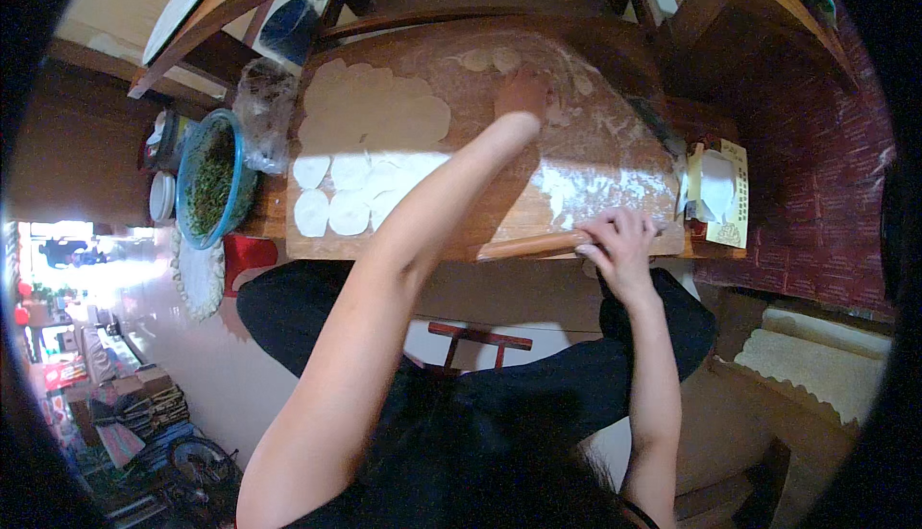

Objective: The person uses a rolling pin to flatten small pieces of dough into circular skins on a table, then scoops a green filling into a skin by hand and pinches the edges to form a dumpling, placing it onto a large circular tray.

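A floured wooden board (pixel 497 201) lies before me. My right hand (pixel 621 241) is on the right part of a wooden rolling pin (pixel 536 244), which lies along the board's near edge. My left hand (pixel 524 93) reaches to the far part of the board, beside small flattened dough pieces (pixel 491 60). Its fingers are in shadow, and I cannot make out whether they hold anything. Overlapping rolled dough wrappers (pixel 367 108) cover the left of the board, the nearer ones brightly lit. My left forearm hides some of them.
Left of the board stand a blue bowl of chopped green filling (pixel 210 183), a clear plastic bag (pixel 266 111) and a red container (pixel 248 259). A round tray edged with dumplings (pixel 198 270) is below the bowl. A yellow printed box (pixel 720 190) stands at the right.
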Available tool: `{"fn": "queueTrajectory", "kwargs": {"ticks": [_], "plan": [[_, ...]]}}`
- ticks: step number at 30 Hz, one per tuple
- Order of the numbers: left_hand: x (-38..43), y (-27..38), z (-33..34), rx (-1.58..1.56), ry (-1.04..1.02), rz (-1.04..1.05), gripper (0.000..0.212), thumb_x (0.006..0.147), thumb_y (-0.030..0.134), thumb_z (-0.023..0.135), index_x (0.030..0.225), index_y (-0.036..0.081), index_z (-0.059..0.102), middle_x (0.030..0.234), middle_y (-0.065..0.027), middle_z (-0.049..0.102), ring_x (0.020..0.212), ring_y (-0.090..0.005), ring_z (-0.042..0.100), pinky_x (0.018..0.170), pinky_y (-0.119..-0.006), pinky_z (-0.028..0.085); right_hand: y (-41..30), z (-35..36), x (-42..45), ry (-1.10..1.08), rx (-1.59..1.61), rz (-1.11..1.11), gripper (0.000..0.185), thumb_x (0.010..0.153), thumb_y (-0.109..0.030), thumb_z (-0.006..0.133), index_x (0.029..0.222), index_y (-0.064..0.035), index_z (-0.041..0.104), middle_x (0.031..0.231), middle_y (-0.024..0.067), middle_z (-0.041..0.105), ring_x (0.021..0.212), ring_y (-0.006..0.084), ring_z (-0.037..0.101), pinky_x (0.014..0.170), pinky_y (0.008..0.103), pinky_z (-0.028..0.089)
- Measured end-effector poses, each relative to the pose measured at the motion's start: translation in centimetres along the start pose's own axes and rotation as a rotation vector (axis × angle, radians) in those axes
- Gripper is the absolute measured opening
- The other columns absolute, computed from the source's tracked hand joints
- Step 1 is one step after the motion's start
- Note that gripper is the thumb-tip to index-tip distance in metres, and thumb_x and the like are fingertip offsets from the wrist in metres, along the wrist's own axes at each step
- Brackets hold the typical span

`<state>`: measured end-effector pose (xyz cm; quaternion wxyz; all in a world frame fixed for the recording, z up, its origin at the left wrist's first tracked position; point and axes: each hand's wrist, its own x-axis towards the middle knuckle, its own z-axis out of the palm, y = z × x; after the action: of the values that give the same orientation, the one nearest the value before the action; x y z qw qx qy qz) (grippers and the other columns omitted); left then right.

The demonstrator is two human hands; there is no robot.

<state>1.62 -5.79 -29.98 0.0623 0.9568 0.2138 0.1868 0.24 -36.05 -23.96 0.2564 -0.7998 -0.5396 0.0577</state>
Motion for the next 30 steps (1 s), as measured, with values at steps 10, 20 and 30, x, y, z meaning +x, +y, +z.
{"fn": "queueTrajectory", "kwargs": {"ticks": [10, 20, 30], "plan": [[-12.5, 3.7, -11.4, -0.592, -0.433, -0.113, 0.019, 0.081, 0.018, 0.069, 0.091, 0.001, 0.066, 0.083, -0.0183, 0.066, 0.078, -0.0324, 0.063, 0.072, -0.042, 0.049, -0.5, 2.9, 5.6, 0.232, -0.461, 0.167, 0.037, 0.086, -0.031, 0.052, 0.117, -0.0121, 0.06, 0.116, 0.0155, 0.055, 0.114, 0.0293, 0.048, 0.104, 0.0526, 0.025], [-11.7, 1.2, -9.7, -0.736, -0.606, -0.05, 0.022, 0.075, 0.018, 0.071, 0.084, 0.0, 0.063, 0.073, -0.0118, 0.065, 0.073, -0.0174, 0.064, 0.066, -0.033, 0.049, -0.1, 2.9, 3.9, 0.205, -0.449, 0.123, 0.057, 0.082, -0.023, 0.049, 0.137, -0.0128, 0.044, 0.129, 0.0218, 0.047, 0.127, 0.0333, 0.042, 0.111, 0.0542, 0.02], [-9.9, 1.7, -9.7, -0.559, -0.496, 0.219, 0.021, 0.077, 0.015, 0.072, 0.09, 0.001, 0.064, 0.082, -0.0162, 0.066, 0.073, -0.0291, 0.065, 0.069, -0.037, 0.051, -1.3, 3.0, 4.4, 0.148, -0.455, 0.184, 0.052, 0.083, -0.026, 0.046, 0.13, -0.0059, 0.049, 0.127, 0.0193, 0.05, 0.117, 0.0309, 0.048, 0.106, 0.0524, 0.027]]}}
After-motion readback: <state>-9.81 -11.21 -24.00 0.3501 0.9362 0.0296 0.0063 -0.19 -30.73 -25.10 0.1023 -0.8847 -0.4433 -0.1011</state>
